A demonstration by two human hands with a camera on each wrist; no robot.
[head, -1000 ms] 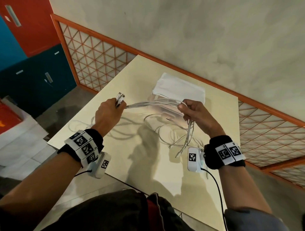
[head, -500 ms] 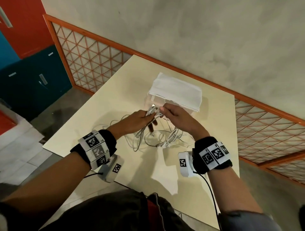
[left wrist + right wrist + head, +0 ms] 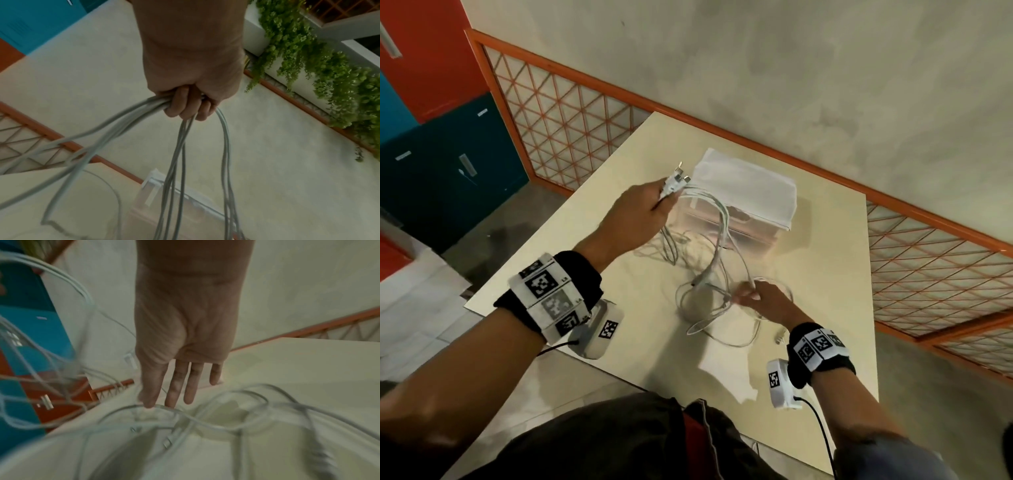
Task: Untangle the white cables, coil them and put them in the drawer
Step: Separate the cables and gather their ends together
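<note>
My left hand (image 3: pixel 650 209) is raised above the table and grips a bundle of white cables (image 3: pixel 717 240) near their plug ends (image 3: pixel 675 181). In the left wrist view its fingers (image 3: pixel 185 105) curl round several strands (image 3: pixel 176 162) that hang down. The strands fall into a loose tangle (image 3: pixel 709 308) on the table. My right hand (image 3: pixel 760 298) is low over that tangle, fingers (image 3: pixel 176 391) straight, fingertips touching one cable (image 3: pixel 123 408). Behind the cables stands a small translucent drawer unit (image 3: pixel 726 228) with a white cloth (image 3: pixel 746 186) on top, its drawer closed.
The beige table (image 3: pixel 825 291) sits in a corner against a grey wall, edged by an orange lattice railing (image 3: pixel 571 113). Blue and red lockers (image 3: pixel 448 171) stand to the left. Green plants (image 3: pixel 329 73) hang beyond the wall.
The hands were together at the plug ends. My left hand has since lifted the ends up and left, and my right hand has let go and dropped to the tangle on the table.
</note>
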